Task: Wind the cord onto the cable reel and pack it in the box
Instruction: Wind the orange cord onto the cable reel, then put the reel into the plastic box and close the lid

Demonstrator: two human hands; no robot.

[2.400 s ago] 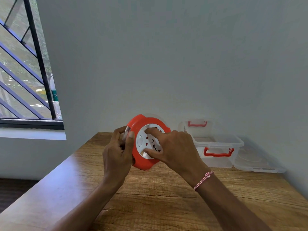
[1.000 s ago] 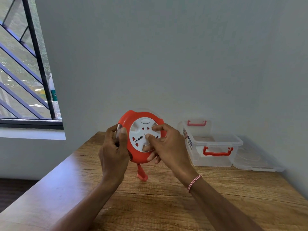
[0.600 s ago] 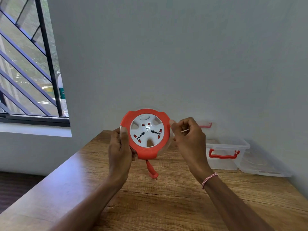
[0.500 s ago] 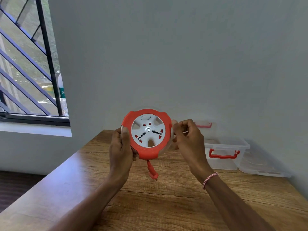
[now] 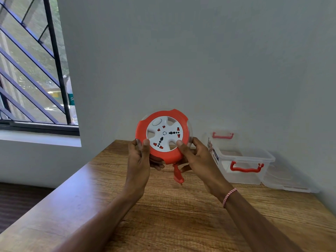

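An orange cable reel [image 5: 163, 137] with a white socket face is held upright above the wooden table, its face toward me. My left hand [image 5: 140, 160] grips its lower left rim with the thumb on the front. My right hand [image 5: 198, 159] grips the lower right rim, thumb on the white face. A short bit of orange cord with the plug [image 5: 177, 174] hangs from the bottom of the reel between my hands. A clear plastic box [image 5: 241, 160] with red handles stands open at the back right of the table.
The wooden table [image 5: 172, 215] runs to a grey wall behind. A clear lid [image 5: 289, 180] lies flat to the right of the box. A barred window [image 5: 34, 70] is at the left; the table's left edge drops to a dark floor.
My right hand left the reel's face, took the right rim, then slid lower. The reel face turned and tilted. The plug now hangs below the reel.
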